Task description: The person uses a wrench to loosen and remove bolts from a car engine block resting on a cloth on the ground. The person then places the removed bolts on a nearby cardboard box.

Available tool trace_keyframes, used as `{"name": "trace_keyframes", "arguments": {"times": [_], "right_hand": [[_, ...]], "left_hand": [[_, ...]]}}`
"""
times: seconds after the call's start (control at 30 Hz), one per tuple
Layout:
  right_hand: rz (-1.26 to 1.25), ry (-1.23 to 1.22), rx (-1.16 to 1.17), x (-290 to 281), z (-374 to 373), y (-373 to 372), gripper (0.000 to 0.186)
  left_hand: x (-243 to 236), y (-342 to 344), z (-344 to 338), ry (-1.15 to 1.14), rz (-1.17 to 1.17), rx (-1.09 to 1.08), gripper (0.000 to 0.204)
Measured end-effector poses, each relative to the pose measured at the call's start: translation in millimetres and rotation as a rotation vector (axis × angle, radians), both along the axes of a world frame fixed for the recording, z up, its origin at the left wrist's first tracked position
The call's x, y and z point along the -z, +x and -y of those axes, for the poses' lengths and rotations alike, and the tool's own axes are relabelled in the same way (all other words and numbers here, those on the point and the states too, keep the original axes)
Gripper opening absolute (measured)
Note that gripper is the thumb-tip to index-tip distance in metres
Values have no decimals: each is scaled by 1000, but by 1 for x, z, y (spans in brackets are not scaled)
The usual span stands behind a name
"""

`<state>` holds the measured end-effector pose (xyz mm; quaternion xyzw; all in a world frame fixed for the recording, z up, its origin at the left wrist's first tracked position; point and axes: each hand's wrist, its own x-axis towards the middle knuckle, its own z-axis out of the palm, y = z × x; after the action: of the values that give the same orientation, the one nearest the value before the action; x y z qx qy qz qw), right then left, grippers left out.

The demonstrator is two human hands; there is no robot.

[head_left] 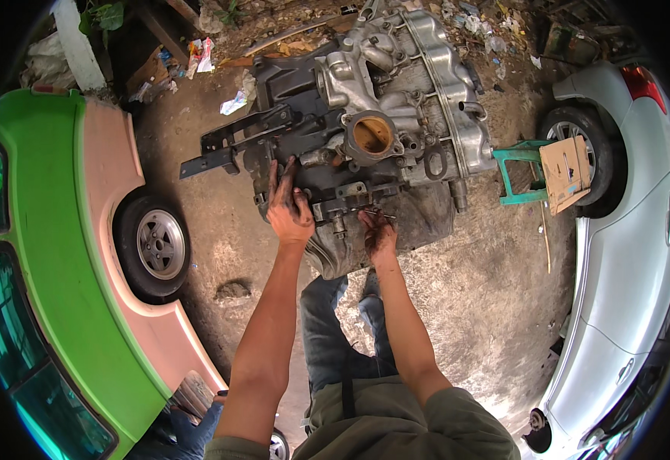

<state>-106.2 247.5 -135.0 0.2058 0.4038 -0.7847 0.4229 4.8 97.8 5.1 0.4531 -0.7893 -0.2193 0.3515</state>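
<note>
An engine [442,84] with a silvery metal top and a dark lower side stands in front of me. My left hand [292,218], with blackened fingertips, lies against its black side part, fingers stretched out and apart. A little to the right, my right hand [381,236] has its fingers bent together at the engine's near edge, around a thin metal piece [379,214] whose kind is hard to make out. Between the hands a dark bracket [354,201] sits on the engine. Above them opens a round throttle body [371,136] with a rusty brown inside.
A green and pink car [67,245] stands on my left, a silver car [618,268] on my right. Beside the silver car is a green stool [515,172] with a cardboard piece [567,175]. Litter [235,100] lies behind the engine. Another person's leg [197,429] shows at lower left.
</note>
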Motion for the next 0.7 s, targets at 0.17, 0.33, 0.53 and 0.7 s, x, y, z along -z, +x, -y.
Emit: {"name": "trace_keyframes", "arguments": {"times": [0.17,0.33,0.53,0.7], "right_hand": [[239,90,-5,8,-3,-10,22],[-258,141,-95,-11,-17,-5,23],[-999,313,-273,-35,-15,21,21],[-1264,408,-391,-48,-14,28,17]], "left_hand": [[-2,0,2,-28,14,18,51],[1,1,1,-16,11,11,50],[1,1,2,-30,19,21,51],[1,1,1,-20,13,14,52]]}}
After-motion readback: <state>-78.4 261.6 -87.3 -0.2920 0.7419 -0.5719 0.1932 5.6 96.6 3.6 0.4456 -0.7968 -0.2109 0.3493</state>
